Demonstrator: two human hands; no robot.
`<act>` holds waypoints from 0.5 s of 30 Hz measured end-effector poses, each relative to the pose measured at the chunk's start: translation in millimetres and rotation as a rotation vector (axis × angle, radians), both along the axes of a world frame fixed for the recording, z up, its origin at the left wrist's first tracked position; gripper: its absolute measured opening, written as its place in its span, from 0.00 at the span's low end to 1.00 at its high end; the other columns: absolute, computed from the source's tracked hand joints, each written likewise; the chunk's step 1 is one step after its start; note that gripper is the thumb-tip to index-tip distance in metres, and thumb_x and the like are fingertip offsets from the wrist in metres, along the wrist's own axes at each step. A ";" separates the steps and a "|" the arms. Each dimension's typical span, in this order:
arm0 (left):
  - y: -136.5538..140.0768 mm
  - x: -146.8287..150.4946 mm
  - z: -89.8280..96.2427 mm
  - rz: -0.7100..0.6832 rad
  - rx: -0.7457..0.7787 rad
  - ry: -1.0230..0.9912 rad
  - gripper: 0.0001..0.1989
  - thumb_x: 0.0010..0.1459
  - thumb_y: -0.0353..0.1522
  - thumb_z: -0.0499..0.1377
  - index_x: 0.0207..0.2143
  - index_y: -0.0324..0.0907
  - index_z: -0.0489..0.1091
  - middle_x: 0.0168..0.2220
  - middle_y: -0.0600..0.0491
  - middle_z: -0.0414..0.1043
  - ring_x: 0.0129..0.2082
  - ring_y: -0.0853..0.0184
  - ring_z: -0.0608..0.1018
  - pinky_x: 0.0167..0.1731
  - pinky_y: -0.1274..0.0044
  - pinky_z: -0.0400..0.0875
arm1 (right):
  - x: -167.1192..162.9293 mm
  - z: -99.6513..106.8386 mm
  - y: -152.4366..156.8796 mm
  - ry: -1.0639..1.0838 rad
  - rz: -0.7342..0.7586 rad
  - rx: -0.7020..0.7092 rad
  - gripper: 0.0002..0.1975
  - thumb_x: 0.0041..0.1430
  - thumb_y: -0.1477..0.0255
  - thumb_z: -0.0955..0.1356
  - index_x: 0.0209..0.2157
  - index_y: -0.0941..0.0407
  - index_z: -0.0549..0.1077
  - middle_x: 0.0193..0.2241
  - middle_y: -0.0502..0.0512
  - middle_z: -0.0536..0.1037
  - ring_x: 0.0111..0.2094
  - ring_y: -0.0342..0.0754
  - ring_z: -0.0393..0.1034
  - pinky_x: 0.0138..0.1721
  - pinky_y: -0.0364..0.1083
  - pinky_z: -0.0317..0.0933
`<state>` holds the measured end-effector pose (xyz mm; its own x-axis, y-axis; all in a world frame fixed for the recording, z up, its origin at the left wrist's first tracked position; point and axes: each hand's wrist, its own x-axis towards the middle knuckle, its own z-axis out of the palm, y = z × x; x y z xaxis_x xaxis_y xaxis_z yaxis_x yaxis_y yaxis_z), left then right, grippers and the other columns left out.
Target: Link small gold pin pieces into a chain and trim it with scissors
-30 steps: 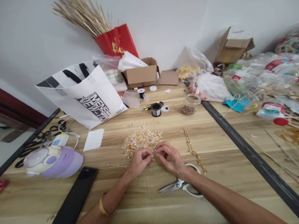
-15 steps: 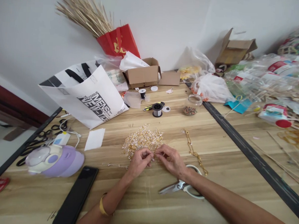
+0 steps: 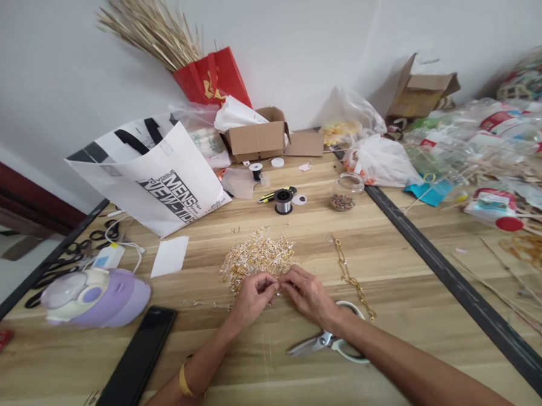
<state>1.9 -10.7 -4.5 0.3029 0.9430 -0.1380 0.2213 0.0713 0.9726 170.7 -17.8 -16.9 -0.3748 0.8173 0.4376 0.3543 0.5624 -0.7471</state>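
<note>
My left hand (image 3: 254,294) and my right hand (image 3: 307,293) meet fingertip to fingertip, each closed in a pinch. What they pinch is too small to make out. Just beyond them lies a heap of gold and clear beads (image 3: 254,253), its near edge partly hidden by my fingers. A thin strand of small clear pieces (image 3: 206,304) stretches left of my left hand. By my right wrist, scissors with white handles (image 3: 321,341) lie on the wooden table, partly covered by my forearm. To the right is a gold chain (image 3: 349,278).
Behind the beads are a wire spool (image 3: 284,201), a utility knife (image 3: 271,195) and a glass jar (image 3: 345,193). A phone (image 3: 138,359), purple-and-white bottle (image 3: 100,297) and white paper bag (image 3: 157,176) stand or lie left. Plastic bottles (image 3: 496,142) crowd the right.
My right hand's fingers have tilted slightly and its fingertips press closer to my left hand's. The whole view has shifted a little; the objects on the table stay put.
</note>
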 end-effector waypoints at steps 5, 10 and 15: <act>1.2 -1.5 -5.1 -0.028 -0.058 -0.033 0.10 0.51 0.36 0.60 0.27 0.36 0.69 0.18 0.55 0.69 0.19 0.73 0.71 0.22 0.82 0.66 | 1.3 -1.0 1.4 0.014 -0.028 -0.008 0.07 0.62 0.78 0.61 0.33 0.57 0.69 0.28 0.54 0.70 0.30 0.45 0.66 0.32 0.43 0.61; 1.6 -0.7 -4.4 -0.021 -0.124 -0.076 0.13 0.47 0.38 0.62 0.26 0.36 0.69 0.18 0.55 0.70 0.19 0.72 0.72 0.22 0.81 0.67 | 2.0 -0.4 2.2 0.028 -0.047 -0.015 0.06 0.61 0.78 0.61 0.31 0.57 0.68 0.28 0.54 0.70 0.31 0.45 0.65 0.32 0.43 0.61; 0.4 1.8 4.0 0.000 -0.166 -0.094 0.13 0.45 0.38 0.64 0.24 0.35 0.69 0.17 0.55 0.69 0.18 0.73 0.71 0.22 0.81 0.67 | 1.6 0.2 2.3 0.061 -0.063 -0.011 0.06 0.60 0.77 0.62 0.31 0.57 0.68 0.27 0.53 0.71 0.29 0.45 0.65 0.30 0.43 0.61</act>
